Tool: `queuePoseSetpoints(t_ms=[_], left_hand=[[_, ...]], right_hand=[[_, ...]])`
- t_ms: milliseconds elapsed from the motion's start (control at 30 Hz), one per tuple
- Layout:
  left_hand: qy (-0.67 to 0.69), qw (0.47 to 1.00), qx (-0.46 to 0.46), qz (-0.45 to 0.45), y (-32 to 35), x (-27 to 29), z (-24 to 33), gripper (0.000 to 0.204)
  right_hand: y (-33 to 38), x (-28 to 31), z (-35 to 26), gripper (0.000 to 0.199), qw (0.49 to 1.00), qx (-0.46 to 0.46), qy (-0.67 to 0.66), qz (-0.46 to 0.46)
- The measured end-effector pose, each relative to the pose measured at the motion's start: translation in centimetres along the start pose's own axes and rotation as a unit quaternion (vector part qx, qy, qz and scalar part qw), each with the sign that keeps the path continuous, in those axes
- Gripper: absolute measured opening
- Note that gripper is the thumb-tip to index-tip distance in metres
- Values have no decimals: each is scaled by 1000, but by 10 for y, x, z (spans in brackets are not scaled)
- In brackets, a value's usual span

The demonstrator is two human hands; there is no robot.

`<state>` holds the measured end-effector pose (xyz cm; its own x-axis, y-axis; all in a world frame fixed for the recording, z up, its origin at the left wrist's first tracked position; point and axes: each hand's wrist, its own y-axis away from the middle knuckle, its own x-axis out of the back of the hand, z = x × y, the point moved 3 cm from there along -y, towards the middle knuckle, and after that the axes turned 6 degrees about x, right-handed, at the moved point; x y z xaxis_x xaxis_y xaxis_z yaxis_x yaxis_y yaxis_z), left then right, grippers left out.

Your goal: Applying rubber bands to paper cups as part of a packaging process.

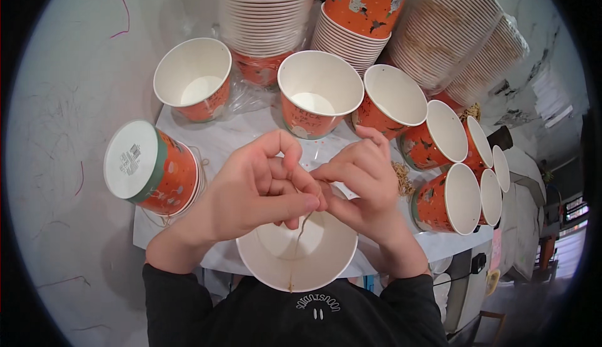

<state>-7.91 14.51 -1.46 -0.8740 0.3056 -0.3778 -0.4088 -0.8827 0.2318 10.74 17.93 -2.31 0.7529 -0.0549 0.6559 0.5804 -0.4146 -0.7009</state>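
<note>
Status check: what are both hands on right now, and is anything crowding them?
Left hand and right hand pinch a thin string together. String hangs into the open white cup below. Orange cups ring the hands, none touching.

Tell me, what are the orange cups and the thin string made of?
The orange cups look like paper: matte white inside, rolled rims, printed outside, thin enough to nest in tall stacks. The string, pinched between the left hand and right hand, looks like thin brownish twine or elastic cord; it is too fine to tell which.
</note>
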Motion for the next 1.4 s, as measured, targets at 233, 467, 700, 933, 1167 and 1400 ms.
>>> queuePoseSetpoints(t_ms=[233, 467, 700, 933, 1167, 1400], left_hand=[[170, 983, -62, -34, 24, 12, 19, 40], [227, 945, -183, -144, 78, 5, 17, 46], [47, 933, -158, -320, 134, 14, 15, 51], [-302, 794, -386, -359, 207, 7, 51, 21], [-380, 657, -328, 563, 253, 71, -19, 16], [-319, 768, -133, 539, 220, 160, -68, 12]], right_hand=[[10, -15, 14, 19, 994, -81, 30, -72], [17, -20, 11, 30, 885, -213, -242, -337], [12, -53, -22, 11, 782, -310, -434, -322], [-45, -27, -78, 19, 944, -35, -326, -29], [-103, -167, -61, 17, 972, 146, 14, 185], [-90, -228, -46, 16, 989, 78, 110, 65]])
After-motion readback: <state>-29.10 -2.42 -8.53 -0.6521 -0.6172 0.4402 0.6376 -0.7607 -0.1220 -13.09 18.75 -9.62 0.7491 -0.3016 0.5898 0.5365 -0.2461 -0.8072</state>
